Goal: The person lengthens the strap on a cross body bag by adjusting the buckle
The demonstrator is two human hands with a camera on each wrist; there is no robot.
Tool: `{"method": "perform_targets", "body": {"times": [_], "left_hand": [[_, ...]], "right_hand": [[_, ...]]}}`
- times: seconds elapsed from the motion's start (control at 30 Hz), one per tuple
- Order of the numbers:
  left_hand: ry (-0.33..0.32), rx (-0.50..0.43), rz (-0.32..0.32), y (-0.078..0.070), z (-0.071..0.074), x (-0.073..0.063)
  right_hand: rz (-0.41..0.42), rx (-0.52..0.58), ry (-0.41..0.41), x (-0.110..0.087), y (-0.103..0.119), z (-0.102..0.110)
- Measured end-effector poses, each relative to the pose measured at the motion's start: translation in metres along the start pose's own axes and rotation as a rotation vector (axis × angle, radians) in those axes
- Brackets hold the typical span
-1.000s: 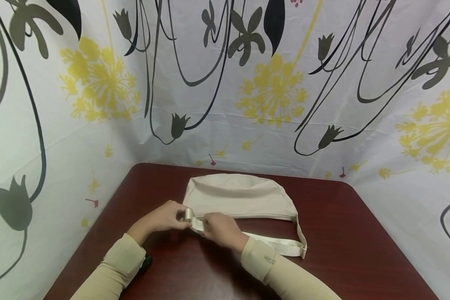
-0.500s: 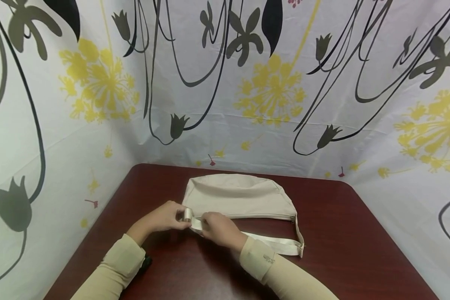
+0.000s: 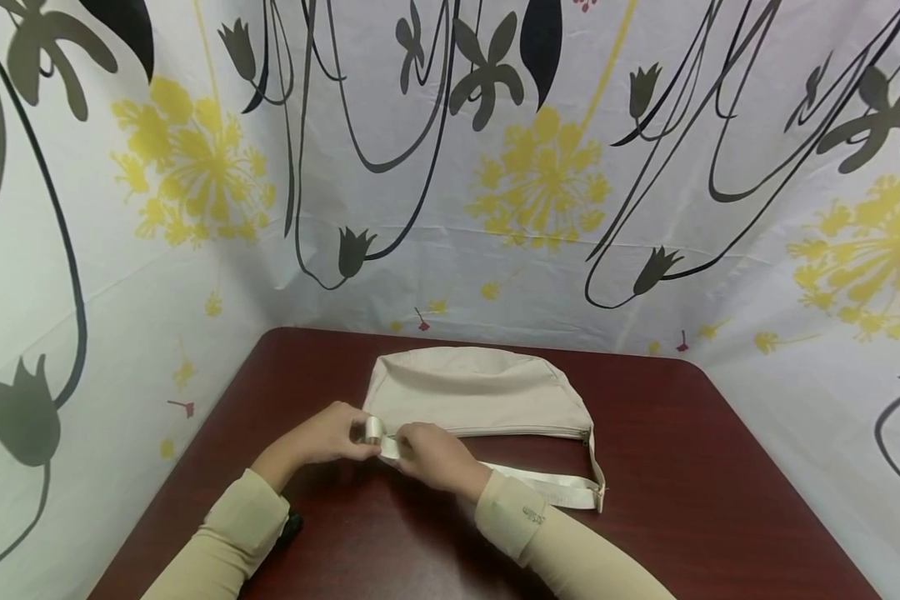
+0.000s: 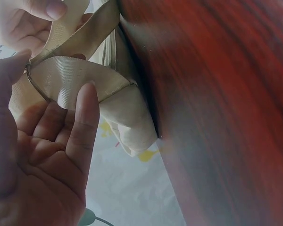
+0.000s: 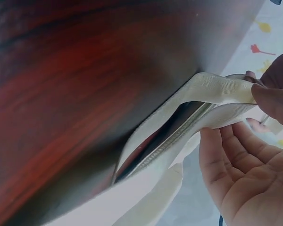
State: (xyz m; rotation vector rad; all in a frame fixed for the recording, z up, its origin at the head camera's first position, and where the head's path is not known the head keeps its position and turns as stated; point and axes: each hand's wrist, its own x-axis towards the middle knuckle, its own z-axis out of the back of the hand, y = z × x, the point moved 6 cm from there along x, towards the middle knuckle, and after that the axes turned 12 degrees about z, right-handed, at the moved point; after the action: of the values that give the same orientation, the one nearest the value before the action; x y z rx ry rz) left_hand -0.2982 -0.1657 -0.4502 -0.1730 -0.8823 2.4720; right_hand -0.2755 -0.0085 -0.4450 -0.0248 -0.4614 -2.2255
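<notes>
A cream fabric shoulder bag (image 3: 480, 392) lies on the dark red table, its zipper edge toward me. Its webbing strap (image 3: 562, 489) loops out in front of the zipper. At the bag's left end my left hand (image 3: 337, 433) pinches the strap by a thin metal ring (image 4: 29, 70), with a strap loop standing up there. Close beside it, my right hand (image 3: 437, 457) grips the strap between thumb and fingers. In the right wrist view, the right hand (image 5: 254, 165) has two layers of the strap (image 5: 217, 89) at its fingertips. The right fingers are partly hidden in the head view.
The dark red wooden table (image 3: 682, 467) carries the bag. A white cloth (image 3: 457, 208) with flower prints hangs behind and at both sides. Something small and black (image 3: 292, 527) shows by the left sleeve cuff.
The right hand has shifted slightly left toward the left hand. The strap's right-hand end has slid a little left with it. The bag body stays in place.
</notes>
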Motion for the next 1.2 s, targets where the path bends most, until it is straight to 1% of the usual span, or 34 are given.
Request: {"method": "perform_targets", "body": {"times": [0.23,0.5,0.7,0.87,1.07,1.2], "left_hand": [[-0.007,0.006,-0.026,-0.0015,0.001,0.0005],[-0.025,0.023,-0.035,0.0002,0.0017,0.0002],[-0.026,0.02,-0.025,-0.0006,0.0025,-0.0007],[-0.021,0.005,-0.025,0.0016,0.0016,-0.0015],[-0.018,-0.004,-0.028,0.0032,0.0019,-0.0014],[-0.013,-0.02,-0.017,0.0032,0.002,-0.0009]], "right_hand": [[-0.012,-0.027,0.026,-0.003,-0.0036,-0.0045],[-0.036,-0.032,0.024,-0.0084,-0.0078,-0.0014],[-0.023,-0.012,0.017,-0.0083,-0.0066,0.0],[-0.012,0.005,0.005,-0.0067,-0.0045,0.0],[-0.015,0.04,-0.005,-0.005,-0.004,-0.0003],[-0.015,0.051,-0.012,-0.004,-0.0042,-0.0006]]}}
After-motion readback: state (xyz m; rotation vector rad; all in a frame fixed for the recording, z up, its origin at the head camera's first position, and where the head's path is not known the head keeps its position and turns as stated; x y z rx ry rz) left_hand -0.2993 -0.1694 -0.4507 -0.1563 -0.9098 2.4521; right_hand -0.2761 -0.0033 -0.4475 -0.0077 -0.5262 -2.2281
